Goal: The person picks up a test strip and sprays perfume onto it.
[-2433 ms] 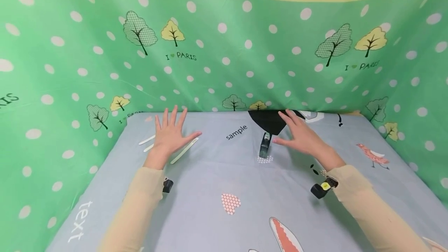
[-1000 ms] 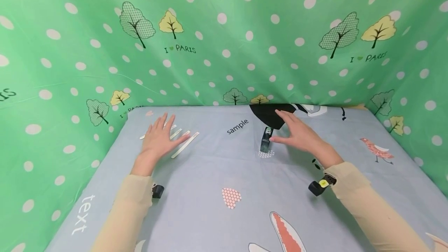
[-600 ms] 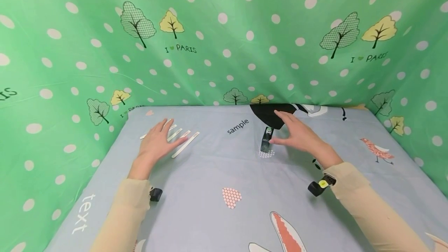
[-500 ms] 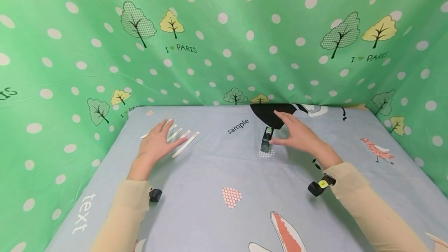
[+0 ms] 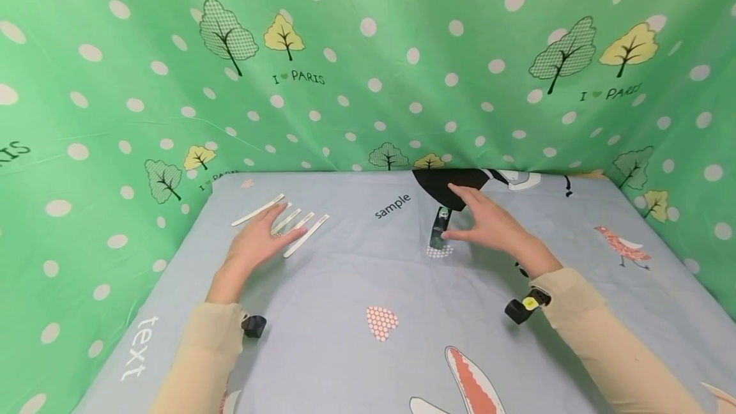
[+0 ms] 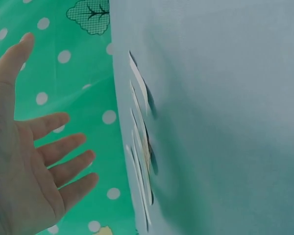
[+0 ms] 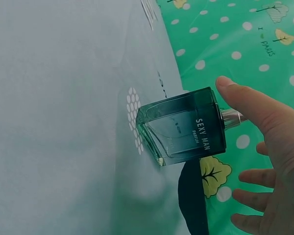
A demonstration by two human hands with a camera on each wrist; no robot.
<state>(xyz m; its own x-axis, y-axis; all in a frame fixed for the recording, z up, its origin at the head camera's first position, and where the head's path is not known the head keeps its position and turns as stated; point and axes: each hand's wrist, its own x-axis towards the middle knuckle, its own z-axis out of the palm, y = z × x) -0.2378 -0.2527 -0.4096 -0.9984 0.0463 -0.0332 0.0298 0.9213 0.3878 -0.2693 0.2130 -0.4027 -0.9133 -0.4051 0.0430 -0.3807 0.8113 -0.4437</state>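
Note:
A dark green glass perfume bottle (image 5: pixel 439 230) stands upright on the grey-blue printed cloth (image 5: pixel 356 273), at its back middle. In the right wrist view the bottle (image 7: pixel 183 129) reads "SEXY MAN". My right hand (image 5: pixel 480 222) is just right of it, fingers straight and spread. The thumb (image 7: pixel 245 105) reaches to the bottle's top corner beside the silver sprayer; I cannot tell whether it touches. Several white paper strips (image 5: pixel 287 221) lie side by side at the back left. My left hand (image 5: pixel 259 241) hovers open at their near ends. The left wrist view shows this hand (image 6: pixel 34 161) apart from the strips (image 6: pixel 142 161).
Green dotted cloth walls (image 5: pixel 368 82) close in the back and both sides. A black printed patch (image 5: pixel 443 184) lies behind the bottle. Small black wrist cameras (image 5: pixel 253 325) (image 5: pixel 523 308) hang under both sleeves. Printed shapes mark the near cloth.
My left hand has drawn back towards me and lowered, uncovering more of the strips. My right hand has edged closer to the bottle. The bottle and strips have not moved.

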